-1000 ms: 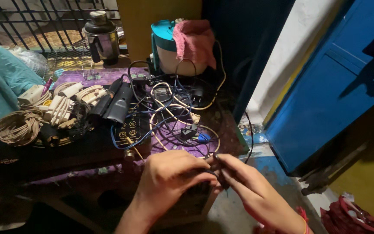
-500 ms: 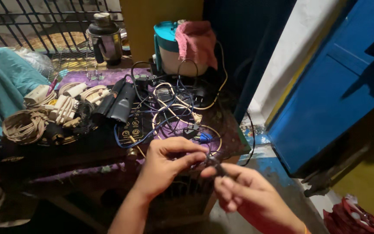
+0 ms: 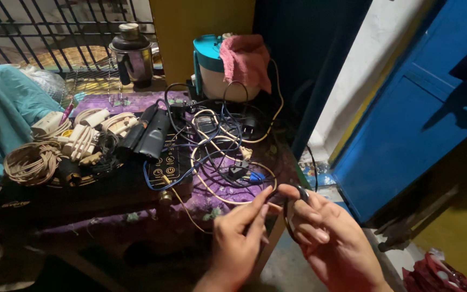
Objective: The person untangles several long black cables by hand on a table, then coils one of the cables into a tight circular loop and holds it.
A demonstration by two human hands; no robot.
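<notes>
- right now the right hand pinches a thin black cable, looped at its fingers
- left hand, fingers nearly straight, touches that cable
- beyond, tangled cords on the table
- farthest, a teal-lidded cooker

Thin black cable, glossy plastic sheath. Pink towel, rough cloth. Steel mixer jar, shiny metal. Purple tablecloth, matt fabric. Beige cord coil, matt plastic.
</notes>
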